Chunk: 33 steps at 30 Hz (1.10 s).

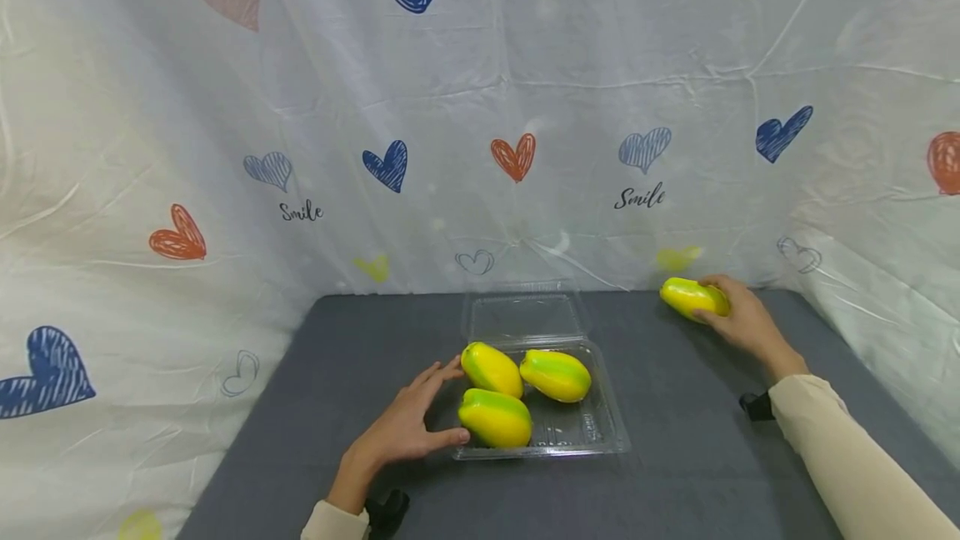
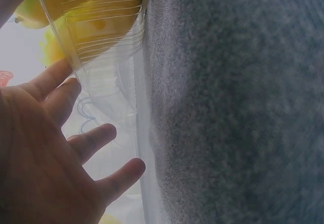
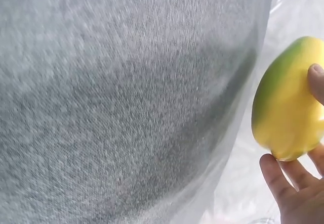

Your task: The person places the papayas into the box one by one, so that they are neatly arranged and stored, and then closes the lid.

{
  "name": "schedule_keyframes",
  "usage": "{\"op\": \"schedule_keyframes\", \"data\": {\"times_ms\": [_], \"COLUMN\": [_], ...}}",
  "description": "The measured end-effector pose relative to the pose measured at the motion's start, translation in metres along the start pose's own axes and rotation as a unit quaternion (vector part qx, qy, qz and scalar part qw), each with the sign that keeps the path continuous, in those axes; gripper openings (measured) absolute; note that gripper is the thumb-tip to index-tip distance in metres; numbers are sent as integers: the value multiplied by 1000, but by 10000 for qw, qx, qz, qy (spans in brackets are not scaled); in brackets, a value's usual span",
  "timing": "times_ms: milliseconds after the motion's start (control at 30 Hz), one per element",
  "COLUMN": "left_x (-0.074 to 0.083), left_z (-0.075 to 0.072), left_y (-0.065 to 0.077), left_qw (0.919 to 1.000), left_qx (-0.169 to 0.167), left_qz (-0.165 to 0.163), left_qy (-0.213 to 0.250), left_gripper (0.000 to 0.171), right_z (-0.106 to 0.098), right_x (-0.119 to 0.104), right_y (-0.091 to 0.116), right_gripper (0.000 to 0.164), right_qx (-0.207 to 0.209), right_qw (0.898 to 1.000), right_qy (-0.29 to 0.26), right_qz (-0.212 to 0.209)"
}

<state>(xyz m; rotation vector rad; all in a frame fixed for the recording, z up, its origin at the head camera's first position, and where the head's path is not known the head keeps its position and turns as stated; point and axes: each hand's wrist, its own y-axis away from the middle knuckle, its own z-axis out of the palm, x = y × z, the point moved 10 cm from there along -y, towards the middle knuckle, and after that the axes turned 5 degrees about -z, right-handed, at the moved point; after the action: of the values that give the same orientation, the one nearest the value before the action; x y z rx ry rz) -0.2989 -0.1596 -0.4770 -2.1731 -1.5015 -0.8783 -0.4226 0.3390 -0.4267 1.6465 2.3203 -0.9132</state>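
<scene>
- One pale heart-printed curtain [image 1: 570, 32] is filling the background, running out of view on three sides.
- One grey-covered table [image 1: 360, 348] is stretching below it, its near edge cut off.
- Two cream sleeves [image 1: 855, 457] are reaching in, the left one barely showing.
- One clear container [image 1: 617, 415] is sitting mid-table, its left side partly hidden by hand and fruit.
- One clear lid [image 1: 525, 317] is lying back beyond it; so transparent that its tilt is hard to make out.
- Two hands now! The left hand [image 1: 408, 422] is spreading its fingers and thumb apart beside the container's left side; the right hand [image 1: 742, 323] is clamping one fruit.
- Four yellow-green fruits, count them: three [image 1: 495, 419] are resting in the container, two leftward and one at the rear right; the fourth fruit [image 1: 686, 297] is hanging in the right hand's grip above the table's far right, running off the right wrist view.
- Two black straps [image 1: 756, 407] are peeking out by the wrists, mostly hidden.
</scene>
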Motion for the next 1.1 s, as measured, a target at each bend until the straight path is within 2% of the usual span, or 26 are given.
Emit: {"op": "schedule_keyframes", "data": {"times_ms": [300, 600, 833, 1100], "left_x": [-2, -1, -1, -1], "left_z": [0, 0, 0, 0], "left_y": [0, 1, 0, 0], "left_qw": [10000, 10000, 10000, 10000], "left_qx": [2, -1, 13, 4], "left_qz": [-77, -29, -3, -42], "left_qy": [-51, -26, -71, -35], "left_gripper": [82, 80, 81, 81], "right_z": [6, 6, 13, 20], "right_x": [-13, -45, -60, -80], "right_y": [8, 18, 26, 33], "right_gripper": [56, 54, 59, 59], "right_qx": [-22, 354, 293, 303], "right_qw": [9996, 9975, 9973, 9947], "right_qy": [-273, -386, -484, -881], "right_qz": [36, -480, -462, -439]}}
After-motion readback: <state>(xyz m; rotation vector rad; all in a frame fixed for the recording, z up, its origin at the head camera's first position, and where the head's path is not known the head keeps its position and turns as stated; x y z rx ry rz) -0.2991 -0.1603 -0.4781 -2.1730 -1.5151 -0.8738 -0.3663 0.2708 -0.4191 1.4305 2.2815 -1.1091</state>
